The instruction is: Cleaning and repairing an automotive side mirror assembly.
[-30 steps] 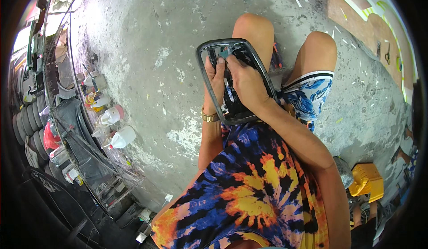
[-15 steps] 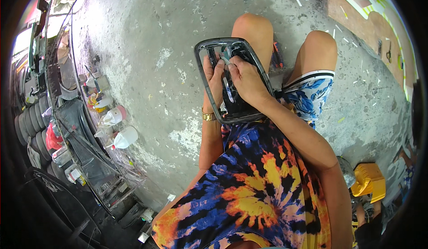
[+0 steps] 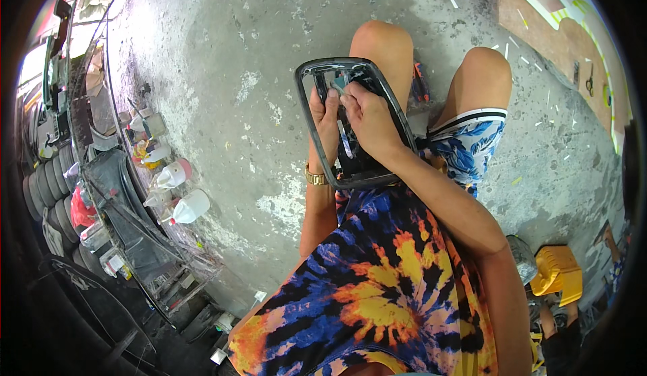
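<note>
A black frame (image 3: 302, 93) with rounded corners and inner bars rests tilted over my lap. My left hand (image 3: 326, 125) comes up inside its opening at the left, closed round an inner bar with the thumb on top. My right hand (image 3: 372, 121) reaches in over the frame's right side, fingers pinched on a small grey-green piece (image 3: 340, 82), perhaps a folded sheet. Both sets of fingertips nearly meet near the frame's far end. The right fingers partly cover the piece, so its kind is unclear.
White plastic jugs (image 3: 191, 207) and bottles stand on the concrete floor at left, beside a metal rack (image 3: 125, 204) and stacked tyres (image 3: 48, 177). A brown board (image 3: 539, 36) with scissors (image 3: 590, 83) lies at far right. Near right are a yellow container (image 3: 558, 271) and another person's arm (image 3: 571, 314).
The right fingers have shifted slightly at the grey-green piece. The frame and my left hand stay almost in place.
</note>
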The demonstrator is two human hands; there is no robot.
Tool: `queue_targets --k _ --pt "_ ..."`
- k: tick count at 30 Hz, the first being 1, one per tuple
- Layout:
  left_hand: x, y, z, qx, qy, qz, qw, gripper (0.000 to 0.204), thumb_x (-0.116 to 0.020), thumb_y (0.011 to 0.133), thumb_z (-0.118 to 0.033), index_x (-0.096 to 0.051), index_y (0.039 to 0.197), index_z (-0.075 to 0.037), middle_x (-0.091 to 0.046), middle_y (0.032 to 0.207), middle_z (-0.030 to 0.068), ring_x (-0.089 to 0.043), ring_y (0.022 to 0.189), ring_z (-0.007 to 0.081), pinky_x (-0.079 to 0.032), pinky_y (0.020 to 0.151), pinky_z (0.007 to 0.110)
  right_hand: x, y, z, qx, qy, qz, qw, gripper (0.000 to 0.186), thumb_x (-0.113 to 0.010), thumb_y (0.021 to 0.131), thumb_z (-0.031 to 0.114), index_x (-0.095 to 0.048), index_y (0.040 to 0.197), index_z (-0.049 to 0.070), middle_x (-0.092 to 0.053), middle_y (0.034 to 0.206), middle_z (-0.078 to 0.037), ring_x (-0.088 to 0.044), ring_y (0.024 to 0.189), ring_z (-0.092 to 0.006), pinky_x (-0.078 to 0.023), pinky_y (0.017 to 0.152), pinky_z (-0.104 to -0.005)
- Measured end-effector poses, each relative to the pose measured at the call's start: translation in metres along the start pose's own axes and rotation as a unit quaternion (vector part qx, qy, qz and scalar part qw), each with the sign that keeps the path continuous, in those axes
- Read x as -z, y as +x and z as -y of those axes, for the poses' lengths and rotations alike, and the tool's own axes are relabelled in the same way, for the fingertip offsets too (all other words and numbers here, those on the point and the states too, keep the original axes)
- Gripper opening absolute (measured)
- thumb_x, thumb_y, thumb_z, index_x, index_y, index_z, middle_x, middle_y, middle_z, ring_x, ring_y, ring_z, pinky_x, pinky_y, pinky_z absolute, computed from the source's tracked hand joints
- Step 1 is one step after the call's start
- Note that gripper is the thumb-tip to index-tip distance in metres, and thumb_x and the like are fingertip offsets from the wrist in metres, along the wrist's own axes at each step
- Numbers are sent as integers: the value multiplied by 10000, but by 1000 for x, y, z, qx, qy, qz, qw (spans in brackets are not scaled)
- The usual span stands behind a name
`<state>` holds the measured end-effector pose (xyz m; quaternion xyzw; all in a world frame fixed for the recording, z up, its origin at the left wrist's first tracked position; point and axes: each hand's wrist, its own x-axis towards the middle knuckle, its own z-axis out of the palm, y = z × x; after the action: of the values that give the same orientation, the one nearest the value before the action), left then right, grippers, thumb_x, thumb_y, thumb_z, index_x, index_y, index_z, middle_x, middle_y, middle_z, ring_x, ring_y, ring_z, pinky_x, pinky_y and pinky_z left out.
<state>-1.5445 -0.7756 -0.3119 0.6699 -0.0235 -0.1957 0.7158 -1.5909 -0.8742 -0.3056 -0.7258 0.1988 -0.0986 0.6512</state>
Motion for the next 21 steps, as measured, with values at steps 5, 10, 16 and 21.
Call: queue_targets --k 5,10,16,21 --pt "-1 1 1 -2 16 -21 1000 110 -536 1012 -172 -599 1039 -86 -586 860 -49 -488 781 45 -414 704 232 0 -4 3 36 -74 -15 997 118 -518 948 107 -506 906 -2 -597 743 -240 -592 733 -463 -458 605 -490" --pt "-2 -1 -4 2 -6 -7 1000 138 -533 1014 -181 -599 1109 -106 -603 896 -55 -517 792 30 -422 688 218 3 -5 9 76 -126 -7 989 124 -509 956 123 -517 937 1 -617 792 -240 -611 747 -449 -477 619 -477" --pt "3 1 -3 20 -4 7 1000 146 -527 1016 -182 -596 1122 -108 -616 917 -48 -531 800 38 -424 697 212 7 5 6 -31 -4 37 999 135 -529 962 96 -489 887 -8 -554 745 -253 -520 719 -456 -409 550 -412" --pt "3 0 1 5 9 0 1000 143 -528 1016 -186 -599 1120 -117 -612 911 -49 -523 796 39 -419 701 214 4 -4 7 56 -99 13 993 95 -503 949 91 -502 960 -4 -612 784 -254 -609 764 -461 -465 607 -515"
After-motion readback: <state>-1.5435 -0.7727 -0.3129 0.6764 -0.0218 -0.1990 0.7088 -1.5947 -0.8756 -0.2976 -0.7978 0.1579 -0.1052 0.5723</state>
